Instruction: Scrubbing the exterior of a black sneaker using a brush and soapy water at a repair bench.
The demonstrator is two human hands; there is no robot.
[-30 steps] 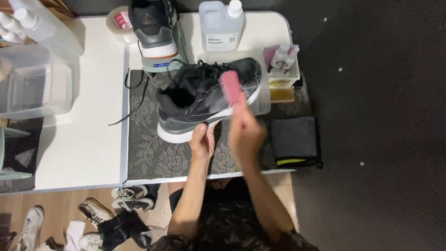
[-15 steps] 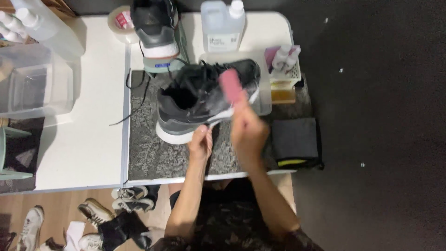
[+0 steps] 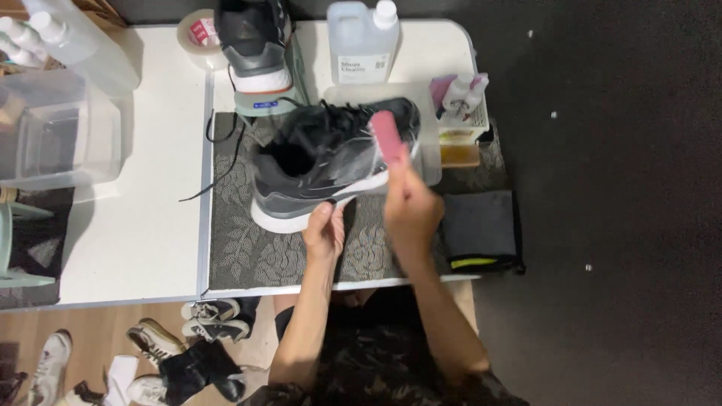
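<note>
I count 2 hands in view, both mine. My left hand (image 3: 325,229) pinches the white sole edge of 1 black sneaker (image 3: 331,162), thumb and fingers closed on it. My right hand (image 3: 410,207) is wrapped around 1 pink brush (image 3: 389,135), whose head rests against the sneaker's toe side; motion blur hides the fingers' exact grip. The sneaker lies tilted on its side on 1 grey leaf-patterned mat (image 3: 256,256), near the middle of the white table (image 3: 128,233).

Behind it stands 1 second sneaker (image 3: 256,45), heel toward me, just beside 1 roll of tape (image 3: 197,28). I see 1 clear jug (image 3: 362,41) at the table's back edge, and 1 small tray (image 3: 462,101) with a couple of little bottles to its right. 1 folded dark cloth (image 3: 479,225) lies right of my right hand. 1 clear plastic bin (image 3: 56,135) sits at far left. On the floor below are several more shoes (image 3: 214,310), too jumbled to count.
</note>
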